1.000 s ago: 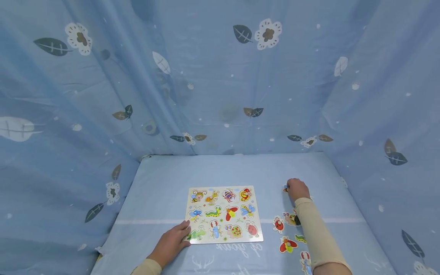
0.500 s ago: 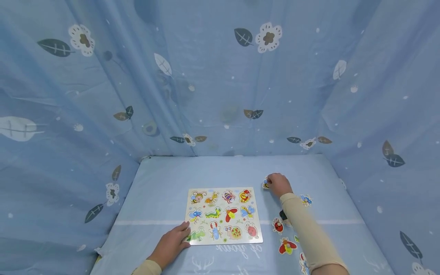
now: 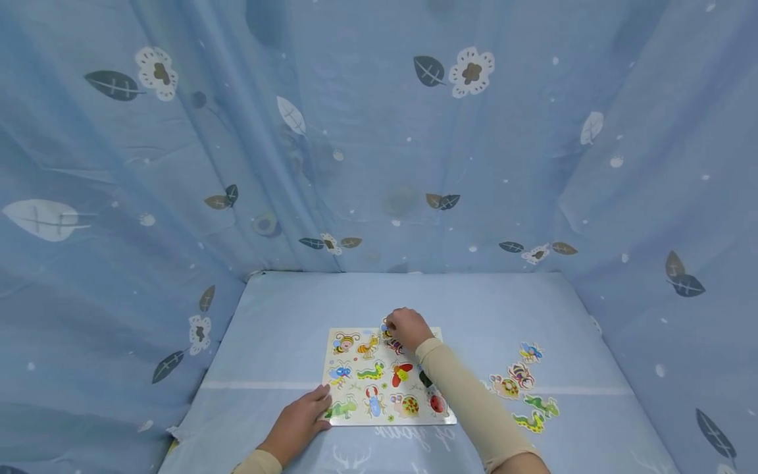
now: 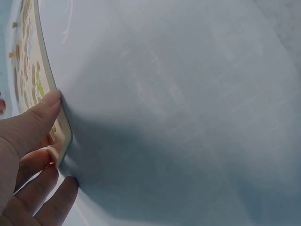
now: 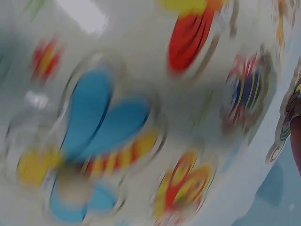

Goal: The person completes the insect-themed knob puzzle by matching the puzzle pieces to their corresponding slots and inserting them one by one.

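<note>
Low mid-frame, the left hand [image 3: 301, 413] gripped a flat cream board [image 3: 387, 372]; right hand [image 3: 408, 327] pinched a striped bee piece [image 3: 385, 332], probably light, stiff, best held by edges.

The right wrist view's edge crops the piece [image 5: 286, 113] and fingers [image 5: 297, 141].

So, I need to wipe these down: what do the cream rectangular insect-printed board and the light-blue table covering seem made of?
The board looks like thin wood or fibreboard with a glossy printed face: pale tan edge, bright glare. The covering could be cloth or soft plastic, mostly matt: no clear weave shows.
</note>
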`<state>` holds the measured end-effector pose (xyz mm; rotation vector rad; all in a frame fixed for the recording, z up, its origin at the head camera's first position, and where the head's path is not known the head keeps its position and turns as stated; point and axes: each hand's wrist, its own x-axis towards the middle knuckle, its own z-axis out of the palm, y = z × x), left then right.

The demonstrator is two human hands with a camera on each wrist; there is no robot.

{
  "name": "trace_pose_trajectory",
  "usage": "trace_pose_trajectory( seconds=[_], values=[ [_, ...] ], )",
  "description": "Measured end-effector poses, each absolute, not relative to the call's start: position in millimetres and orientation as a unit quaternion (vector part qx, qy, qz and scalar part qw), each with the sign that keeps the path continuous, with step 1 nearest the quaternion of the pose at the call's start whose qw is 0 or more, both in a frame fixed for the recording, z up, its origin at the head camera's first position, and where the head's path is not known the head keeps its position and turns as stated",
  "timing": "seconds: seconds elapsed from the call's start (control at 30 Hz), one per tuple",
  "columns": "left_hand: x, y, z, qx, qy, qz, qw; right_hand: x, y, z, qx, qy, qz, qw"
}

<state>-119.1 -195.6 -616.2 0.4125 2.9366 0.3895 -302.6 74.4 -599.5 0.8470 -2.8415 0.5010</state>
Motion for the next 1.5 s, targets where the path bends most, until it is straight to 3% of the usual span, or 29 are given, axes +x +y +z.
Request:
trace_pose_trajectory(
  seconds=[0.57, 1.5],
  values=[
    [-121.6, -192.9, -616.3, 0.132, 0.977, 0.133, 0.098, -286.4, -20.1, -605.8, 0.342, -0.931, 0.129, 0.023],
    [-121.2, -196.6, -616.3, 0.136, 0.978, 0.123, 0.098, -278.2, -47.6, -607.4, 0.316, -0.940, 0.106, 0.069]
  ],
)
